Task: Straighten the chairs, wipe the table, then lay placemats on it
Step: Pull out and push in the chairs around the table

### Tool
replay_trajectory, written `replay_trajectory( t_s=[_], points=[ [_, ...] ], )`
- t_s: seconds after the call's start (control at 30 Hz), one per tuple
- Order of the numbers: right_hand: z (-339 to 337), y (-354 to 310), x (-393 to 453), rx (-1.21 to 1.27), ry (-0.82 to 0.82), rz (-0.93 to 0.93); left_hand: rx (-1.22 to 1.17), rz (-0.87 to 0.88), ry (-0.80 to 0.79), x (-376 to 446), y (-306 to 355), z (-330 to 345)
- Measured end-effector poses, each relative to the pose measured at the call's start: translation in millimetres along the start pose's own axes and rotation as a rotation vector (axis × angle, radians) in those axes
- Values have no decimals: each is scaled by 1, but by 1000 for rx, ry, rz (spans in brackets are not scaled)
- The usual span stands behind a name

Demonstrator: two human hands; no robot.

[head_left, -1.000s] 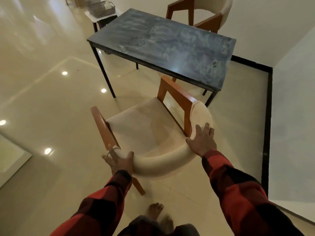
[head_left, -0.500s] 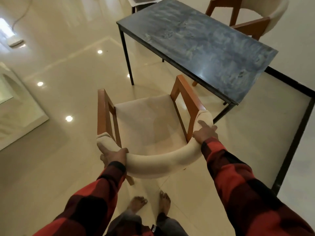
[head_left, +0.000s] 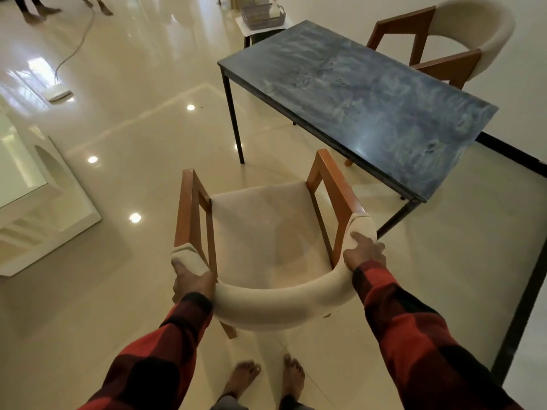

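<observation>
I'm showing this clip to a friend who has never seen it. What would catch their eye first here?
First, the near chair in the lower middle, its cream curved back gripped by the left hand and the right hand in red plaid sleeves. Next, the dark blue-grey table beyond it at upper right, with a second chair on its far side. Bare feet stand on the glossy floor below.

Single head-worn view, looking forward and steeply down from standing height; near chair [head_left: 266,232] close below, dark table [head_left: 370,93] farther ahead to the right, bare feet at bottom edge.
</observation>
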State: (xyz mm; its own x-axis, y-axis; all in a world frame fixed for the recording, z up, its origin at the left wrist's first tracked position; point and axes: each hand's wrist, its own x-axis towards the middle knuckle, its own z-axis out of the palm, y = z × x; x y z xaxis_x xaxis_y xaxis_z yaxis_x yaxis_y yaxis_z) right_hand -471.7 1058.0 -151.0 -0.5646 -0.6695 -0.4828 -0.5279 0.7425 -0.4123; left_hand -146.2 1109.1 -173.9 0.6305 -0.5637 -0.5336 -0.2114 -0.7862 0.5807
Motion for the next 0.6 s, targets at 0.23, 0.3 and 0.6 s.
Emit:
replay_trajectory(
  t_s=[0.23,0.3,0.6],
  points=[
    [28,-17,-22,49,39,55,74,79,-47,50,26,-27],
    [36,-25,-29,85,50,88,102,102,-54,66,36,-35],
    [79,-73,-55,161,92,182,233,218,-66,143,84,-56]
  ],
)
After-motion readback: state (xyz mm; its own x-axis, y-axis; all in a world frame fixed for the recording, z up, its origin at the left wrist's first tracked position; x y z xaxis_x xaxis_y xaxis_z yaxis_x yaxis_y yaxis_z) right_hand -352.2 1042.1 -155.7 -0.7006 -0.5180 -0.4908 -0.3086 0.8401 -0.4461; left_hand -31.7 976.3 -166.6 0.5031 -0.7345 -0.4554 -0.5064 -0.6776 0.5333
